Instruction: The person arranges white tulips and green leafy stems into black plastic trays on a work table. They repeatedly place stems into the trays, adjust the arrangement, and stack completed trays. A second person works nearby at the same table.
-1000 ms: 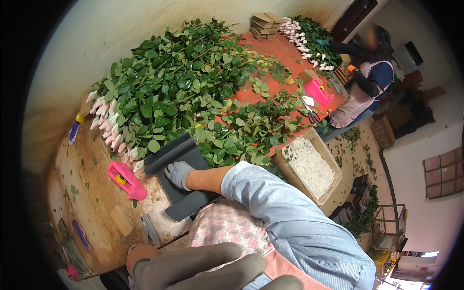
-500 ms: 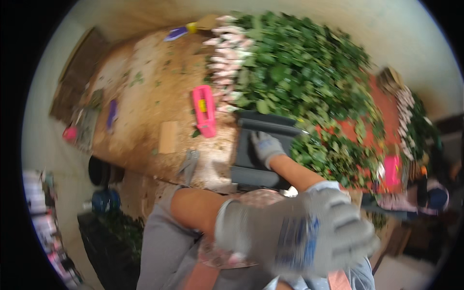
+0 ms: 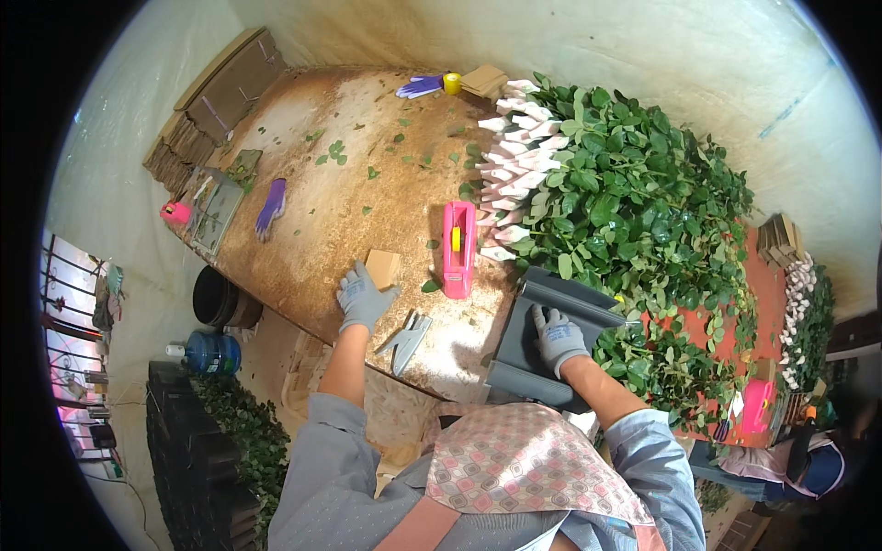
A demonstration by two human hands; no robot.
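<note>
My left hand (image 3: 365, 299), in a grey knit glove, is on the table with its fingers apart. Its fingertips reach the edge of a small tan cardboard piece (image 3: 384, 269). In a matching glove, my right hand (image 3: 558, 341) lies on a dark grey trough-like holder (image 3: 514, 344), fingers stretched out and nothing in them. A grey stapler (image 3: 405, 342) rests between my arms, close to the table's near edge. Just left of the piled roses, a pink tape dispenser (image 3: 457, 250) with a yellow roll stands beyond the holder. Pale pink wrapped rose heads (image 3: 519, 161) point left from the leafy stems (image 3: 634, 184).
Purple gloves (image 3: 271, 209) and a yellow tape roll (image 3: 452, 84) lie on the brown table (image 3: 340, 207). Stacked cardboard (image 3: 216, 83) stands at the far left. A blue water jug (image 3: 213, 353) is below the left edge. Another person (image 3: 808, 468) is at the right.
My left hand has swung from across my body on the right to the cardboard piece on the left. My right hand stays on the grey holder. The whole view has shifted.
</note>
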